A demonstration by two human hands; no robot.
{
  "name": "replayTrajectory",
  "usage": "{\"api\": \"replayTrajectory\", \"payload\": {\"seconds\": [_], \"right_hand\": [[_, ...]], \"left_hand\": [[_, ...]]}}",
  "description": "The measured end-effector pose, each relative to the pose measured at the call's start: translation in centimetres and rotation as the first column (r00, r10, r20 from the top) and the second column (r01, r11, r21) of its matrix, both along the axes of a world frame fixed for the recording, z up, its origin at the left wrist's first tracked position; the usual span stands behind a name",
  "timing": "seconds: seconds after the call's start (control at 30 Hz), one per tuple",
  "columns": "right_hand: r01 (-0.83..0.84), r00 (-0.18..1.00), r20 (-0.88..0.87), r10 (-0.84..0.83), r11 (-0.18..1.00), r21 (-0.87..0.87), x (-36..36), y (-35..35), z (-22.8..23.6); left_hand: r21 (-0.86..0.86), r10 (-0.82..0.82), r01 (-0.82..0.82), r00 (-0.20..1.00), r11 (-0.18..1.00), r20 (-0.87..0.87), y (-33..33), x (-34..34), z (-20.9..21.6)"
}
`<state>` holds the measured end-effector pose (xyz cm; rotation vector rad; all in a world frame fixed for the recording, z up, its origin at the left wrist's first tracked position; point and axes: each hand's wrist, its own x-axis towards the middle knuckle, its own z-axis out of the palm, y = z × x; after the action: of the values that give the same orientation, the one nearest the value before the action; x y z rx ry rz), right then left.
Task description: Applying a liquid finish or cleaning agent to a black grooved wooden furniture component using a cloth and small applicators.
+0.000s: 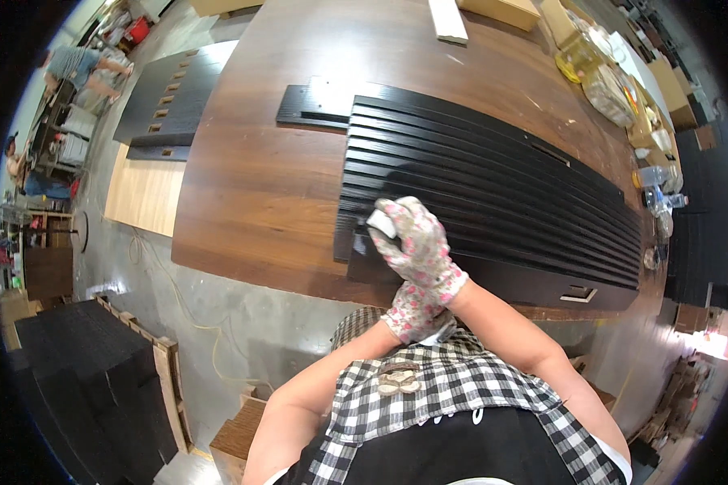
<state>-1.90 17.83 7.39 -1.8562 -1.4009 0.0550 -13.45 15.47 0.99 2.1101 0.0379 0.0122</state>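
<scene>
A floral glove covers my right hand (419, 246), whose fingers are closed round a small white block (382, 223). That hand is over the left end of a long black slatted panel (477, 170) lying on the brown table; whether the block touches the panel I cannot tell. My left hand (412, 314), in a matching glove, is close to my body below the right wrist. Its fingers are mostly hidden there. Near the panel's front right corner is a rectangular cutout (578, 293). A shorter black board (311, 107) lies at the panel's far left end.
The brown tabletop (251, 186) extends left and far. Bottles (655, 176), bags and cardboard boxes line its right edge. A white strip (448, 20) lies at the far side. Black boards (170, 93) with slots are stacked left; dark stacked panels (89, 380) stand lower left. People are in the left background.
</scene>
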Motion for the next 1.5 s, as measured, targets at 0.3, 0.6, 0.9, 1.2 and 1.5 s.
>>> {"api": "replayTrajectory", "payload": {"seconds": [0.3, 0.6, 0.9, 1.2, 1.5], "right_hand": [[-0.194, 0.980, 0.033, 0.196, 0.980, -0.043, -1.7, 4.3, 1.0], [0.118, 0.989, 0.096, -0.108, 0.988, -0.097, 5.4, -9.7, -0.1], [0.547, 0.836, 0.104, -0.539, 0.834, -0.076, 14.8, -28.4, 0.8], [0.820, 0.572, 0.056, -0.818, 0.571, -0.043, 24.3, -44.8, -0.2], [0.995, 0.082, 0.164, -0.983, 0.089, 0.038, 31.8, -58.2, -2.0]], "left_hand": [[-0.203, 0.037, -0.013, 0.993, 0.979, 0.112, -4.3, -0.4, -9.7], [0.207, 0.129, -0.192, 0.950, 0.959, 0.283, -0.5, 2.0, -0.2], [0.318, 0.181, -0.310, 0.909, 0.896, 0.375, 0.4, 1.5, 0.5], [0.497, 0.303, -0.393, 0.919, 0.774, 0.254, 0.1, 0.5, 0.2], [0.527, 0.350, -0.445, 0.895, 0.724, 0.276, -0.3, 1.1, -0.1]]}}
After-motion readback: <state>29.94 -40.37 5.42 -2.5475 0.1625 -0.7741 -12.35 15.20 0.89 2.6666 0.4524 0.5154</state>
